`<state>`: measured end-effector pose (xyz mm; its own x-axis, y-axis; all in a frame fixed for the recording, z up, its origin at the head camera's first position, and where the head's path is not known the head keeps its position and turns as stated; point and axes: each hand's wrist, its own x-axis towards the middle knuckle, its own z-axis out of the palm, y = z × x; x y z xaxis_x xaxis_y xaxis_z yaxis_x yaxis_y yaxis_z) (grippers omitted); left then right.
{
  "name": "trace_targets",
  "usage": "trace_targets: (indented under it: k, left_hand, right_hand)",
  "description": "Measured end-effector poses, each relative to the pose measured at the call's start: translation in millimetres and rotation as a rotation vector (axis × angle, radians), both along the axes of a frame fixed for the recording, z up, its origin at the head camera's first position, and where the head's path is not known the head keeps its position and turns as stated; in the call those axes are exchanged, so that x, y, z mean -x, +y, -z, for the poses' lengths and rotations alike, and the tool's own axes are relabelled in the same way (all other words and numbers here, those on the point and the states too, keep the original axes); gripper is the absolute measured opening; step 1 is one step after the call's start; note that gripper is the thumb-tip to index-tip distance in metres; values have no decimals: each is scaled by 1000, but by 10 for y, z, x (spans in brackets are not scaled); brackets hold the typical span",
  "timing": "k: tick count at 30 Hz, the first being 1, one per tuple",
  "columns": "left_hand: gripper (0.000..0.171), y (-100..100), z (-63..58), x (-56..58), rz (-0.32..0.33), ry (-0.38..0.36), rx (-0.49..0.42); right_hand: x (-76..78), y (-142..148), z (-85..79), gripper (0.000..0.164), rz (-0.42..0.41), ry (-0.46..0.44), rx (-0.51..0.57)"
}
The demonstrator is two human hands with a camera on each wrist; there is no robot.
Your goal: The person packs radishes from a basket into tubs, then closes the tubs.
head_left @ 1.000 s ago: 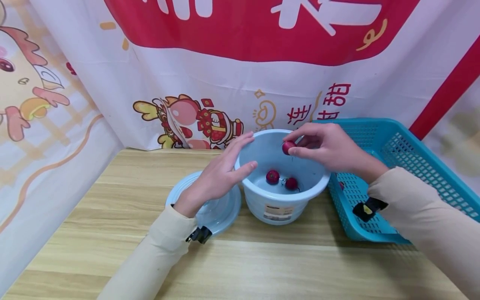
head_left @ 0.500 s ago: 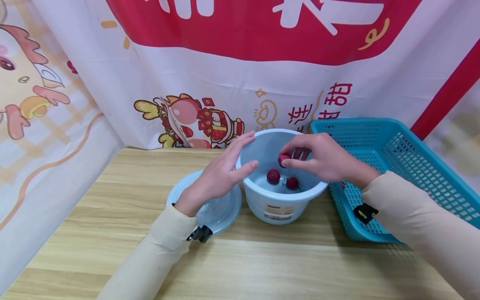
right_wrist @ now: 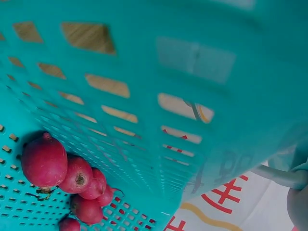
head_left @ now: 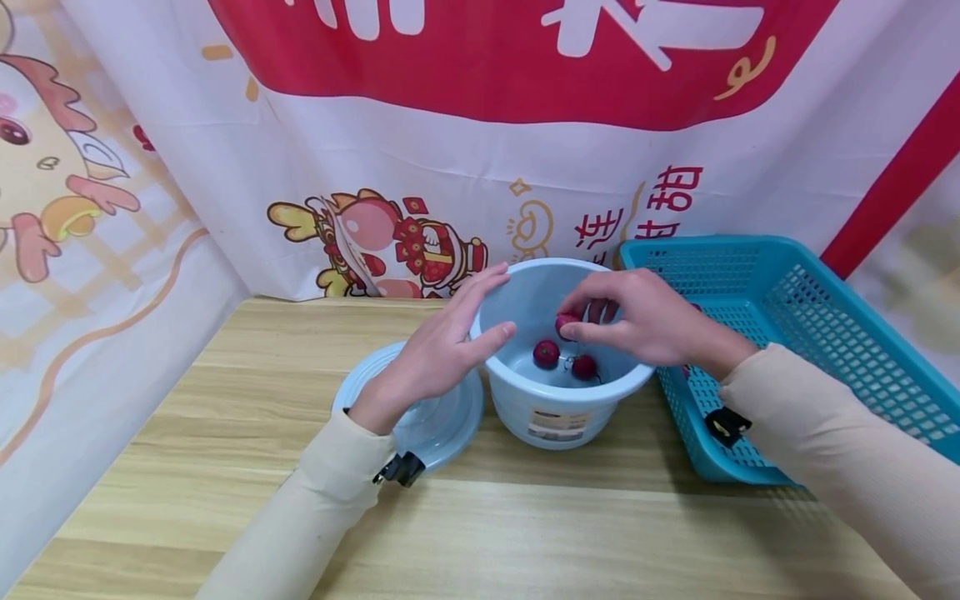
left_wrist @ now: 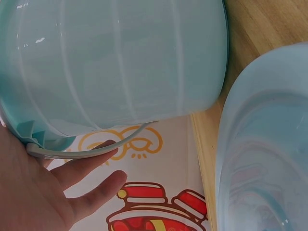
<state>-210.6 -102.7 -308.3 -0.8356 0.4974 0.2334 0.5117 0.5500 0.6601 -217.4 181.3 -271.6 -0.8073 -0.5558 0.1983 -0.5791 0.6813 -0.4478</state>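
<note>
A light blue bucket (head_left: 551,408) stands upright on the table, with two red radishes (head_left: 546,354) on its bottom. My right hand (head_left: 637,321) reaches over the rim and pinches another radish (head_left: 567,326) between thumb and fingertips, inside the bucket above the other two. At the bucket's left side, my left hand (head_left: 446,342) touches the rim with its fingers extended. In the left wrist view its spread fingers (left_wrist: 96,195) lie along the outer wall beside the bucket's handle (left_wrist: 91,153).
A teal mesh basket (head_left: 757,482) stands close to the bucket's right. Several radishes (right_wrist: 77,174) lie in it, seen in the right wrist view. The bucket's round blue lid (head_left: 457,425) lies left of it, partly under my left forearm. A printed cloth (head_left: 420,150) hangs behind the table.
My right hand has lowered the pinched radish from rim height into the bucket, moving slightly left; it barely moves in the last half second. The left hand has stayed at the rim.
</note>
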Motion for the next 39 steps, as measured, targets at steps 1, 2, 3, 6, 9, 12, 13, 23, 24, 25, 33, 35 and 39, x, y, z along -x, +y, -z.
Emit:
trace_targets:
  k: [1, 2, 3, 6, 9, 12, 13, 23, 24, 25, 33, 35, 39]
  left_hand:
    - [73, 0, -2, -2, -1, 0, 1]
    - [73, 1, -5, -3, -2, 0, 2]
    - [73, 2, -8, -4, -2, 1, 3]
    - [73, 9, -12, -2, -2, 4, 6]
    - [73, 15, -8, 1, 2, 4, 4]
    - [73, 18, 0, 0, 5, 7, 2]
    - [73, 18, 2, 0, 5, 6, 1]
    - [72, -8, 1, -1, 3, 3, 6]
    - [72, -8, 3, 2, 5, 5, 4]
    - [72, -8, 3, 2, 6, 7, 3]
    - [73, -7, 3, 0, 7, 3, 1]
    - [73, -8, 3, -1, 7, 2, 1]
    - [72, -6, 1, 1, 7, 5, 3]
  right_hand:
    - [-1, -1, -1, 27, -2, 1, -2]
    - [-1, 0, -3, 27, -4, 5, -4]
    - [-2, 1, -4, 27, -5, 8, -5]
    - [-8, 8, -10, 28, -4, 8, -7]
    - [-17, 18, -12, 29, -1, 0, -9]
    - [-27, 27, -7, 30, -2, -4, -7]
    - [-28, 28, -6, 30, -3, -5, -7]
    - [-48, 6, -18, 28, -28, 8, -2]
    - [-49, 4, -19, 28, -30, 8, -2]
    - [-49, 4, -21, 28, -30, 10, -3]
    - [-40, 18, -13, 27, -44, 29, -5]
    - [-39, 20, -12, 26, -47, 27, -4]
    - [-38, 21, -11, 24, -46, 26, -4]
